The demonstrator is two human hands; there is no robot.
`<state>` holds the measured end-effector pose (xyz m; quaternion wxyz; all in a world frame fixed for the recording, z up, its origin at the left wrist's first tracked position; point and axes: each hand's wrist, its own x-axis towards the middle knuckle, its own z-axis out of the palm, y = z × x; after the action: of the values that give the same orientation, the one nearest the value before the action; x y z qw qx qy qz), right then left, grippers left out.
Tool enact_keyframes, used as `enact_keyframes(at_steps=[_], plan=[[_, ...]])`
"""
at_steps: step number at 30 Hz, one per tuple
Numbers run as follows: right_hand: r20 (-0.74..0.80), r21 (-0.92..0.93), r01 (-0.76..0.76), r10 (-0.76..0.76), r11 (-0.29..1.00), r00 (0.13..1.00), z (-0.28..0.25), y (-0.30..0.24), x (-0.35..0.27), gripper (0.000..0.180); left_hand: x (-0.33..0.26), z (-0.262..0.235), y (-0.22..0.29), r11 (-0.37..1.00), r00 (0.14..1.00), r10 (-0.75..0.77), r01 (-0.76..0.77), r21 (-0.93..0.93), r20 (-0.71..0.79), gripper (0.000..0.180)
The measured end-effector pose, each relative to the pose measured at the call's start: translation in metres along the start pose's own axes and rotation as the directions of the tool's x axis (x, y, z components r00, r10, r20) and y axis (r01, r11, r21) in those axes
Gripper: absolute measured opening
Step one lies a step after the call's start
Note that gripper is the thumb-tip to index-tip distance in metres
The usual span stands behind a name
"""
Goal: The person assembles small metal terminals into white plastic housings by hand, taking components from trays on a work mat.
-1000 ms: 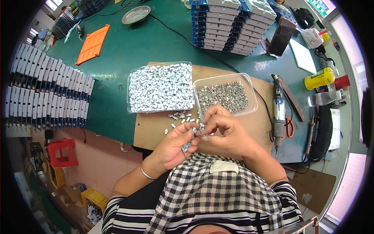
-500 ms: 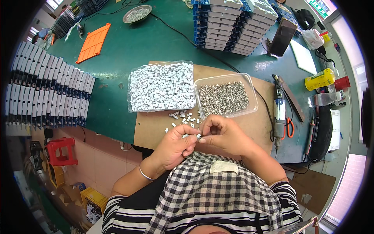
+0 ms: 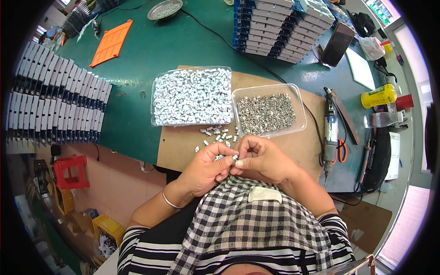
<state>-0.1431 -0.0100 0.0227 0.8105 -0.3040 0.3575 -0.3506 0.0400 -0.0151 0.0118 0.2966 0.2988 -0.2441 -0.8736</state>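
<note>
Both hands meet at 6 o'clock over the cardboard mat (image 3: 183, 146). Left hand (image 3: 206, 167) is curled shut, pinching a small white clip (image 3: 234, 157); right hand (image 3: 263, 158) is closed at its fingertips on the same clip. Loose clips (image 3: 217, 134) lie at 12 o'clock of the hands. Clip tray (image 3: 191, 96) and screw tray (image 3: 268, 112) both sit full; by that evidence most work remains.

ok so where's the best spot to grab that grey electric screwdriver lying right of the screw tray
Grip the grey electric screwdriver around its thick mid-body, coming from above with the right hand. It lies flat on the brown cardboard mat, its cord end pointing away and its body round, so that would likely sit balanced.
</note>
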Motion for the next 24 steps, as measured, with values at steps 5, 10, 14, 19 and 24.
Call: enact_keyframes(at_steps=[5, 10, 14, 19, 24], plan=[[-0.019, 0.129, -0.047, 0.049, 0.991, 0.999, 0.005, 0.000, -0.001, 0.011, 0.001, 0.001, -0.004, 0.999, 0.998, 0.053, -0.053, 0.004, -0.023, 0.007], [-0.027, 0.224, -0.067, 0.075, 0.972, 0.997, 0.008, -0.001, -0.001, 0.012, 0.002, 0.002, -0.005, 0.991, 0.993, 0.117, -0.115, 0.070, -0.026, 0.008], [-0.173, -0.072, 0.068, -0.079, 0.995, 0.982, 0.020, -0.001, -0.003, 0.010, 0.005, 0.002, -0.008, 0.991, 0.993, 0.118, -0.118, -0.061, -0.007, 0.009], [-0.131, -0.500, 0.281, -0.392, 0.819, 0.911, 0.016, 0.002, -0.003, 0.010, 0.003, 0.005, -0.004, 0.986, 0.995, 0.087, -0.093, -0.142, -0.050, 0.012], [-0.124, -0.505, 0.228, -0.331, 0.833, 0.936, 0.014, -0.001, -0.001, 0.011, 0.001, 0.000, -0.005, 0.986, 0.996, 0.080, -0.084, -0.143, -0.035, 0.011]])
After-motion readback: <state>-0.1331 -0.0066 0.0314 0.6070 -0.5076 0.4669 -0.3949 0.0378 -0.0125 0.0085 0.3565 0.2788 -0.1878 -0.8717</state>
